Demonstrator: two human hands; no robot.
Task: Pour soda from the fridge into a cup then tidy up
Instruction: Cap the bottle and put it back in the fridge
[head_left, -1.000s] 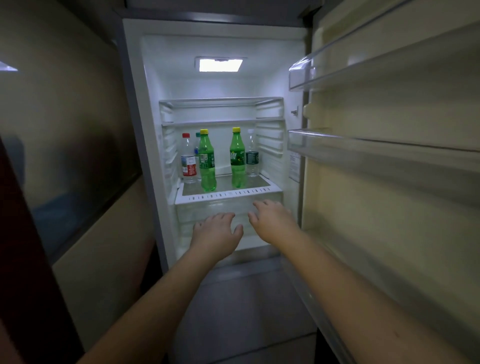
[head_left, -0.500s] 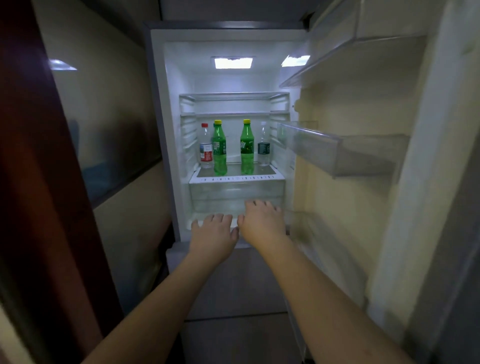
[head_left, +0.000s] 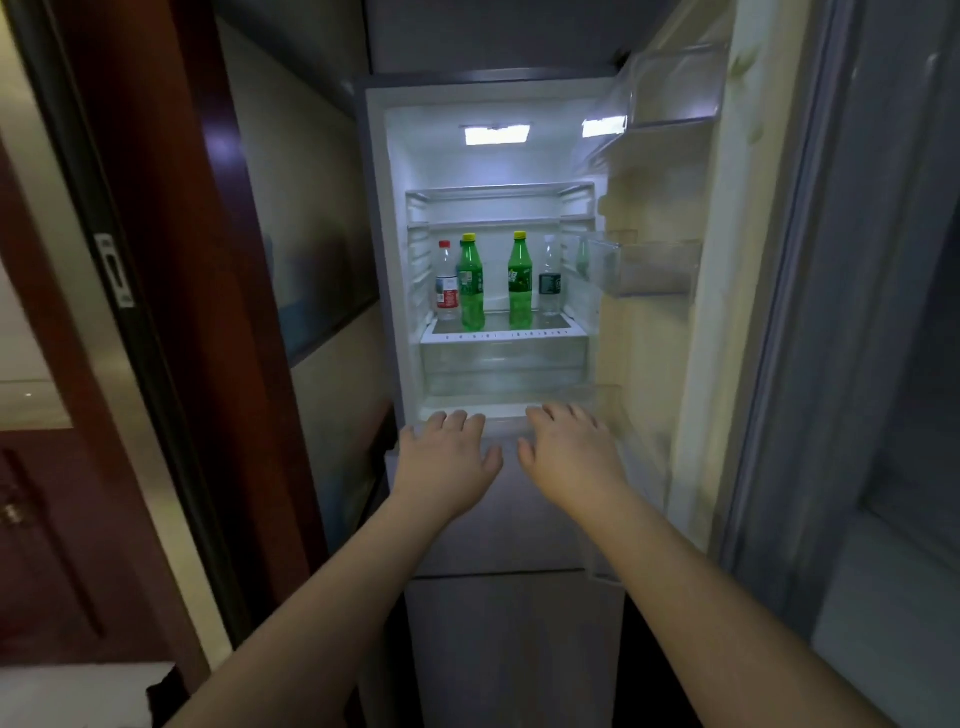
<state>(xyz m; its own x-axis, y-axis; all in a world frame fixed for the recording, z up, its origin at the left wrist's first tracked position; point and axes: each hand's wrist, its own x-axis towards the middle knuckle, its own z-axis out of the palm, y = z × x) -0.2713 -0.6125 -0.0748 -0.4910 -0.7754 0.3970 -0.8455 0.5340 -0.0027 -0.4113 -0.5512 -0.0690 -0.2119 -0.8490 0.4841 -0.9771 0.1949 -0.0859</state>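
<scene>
The fridge (head_left: 397, 249) stands open and lit in front of me. On its glass shelf stand two green soda bottles with yellow caps, one on the left (head_left: 471, 286) and one on the right (head_left: 520, 283). My left hand (head_left: 447, 457) and my right hand (head_left: 569, 449) are stretched out side by side, palms down, fingers relaxed, in front of the fridge's lower edge. Both hold nothing and are well below the bottles. No cup is in view.
A water bottle with a red cap (head_left: 447, 283) stands left of the sodas, a clear one with a dark label (head_left: 549, 278) to their right. The open fridge door (head_left: 670, 322) with clear bins hangs on the right. A dark wooden door frame (head_left: 171, 291) rises on the left.
The view has pulled back from the fridge, so the bottles look farther away. My hands have spread slightly apart and sit lower against the fridge.
</scene>
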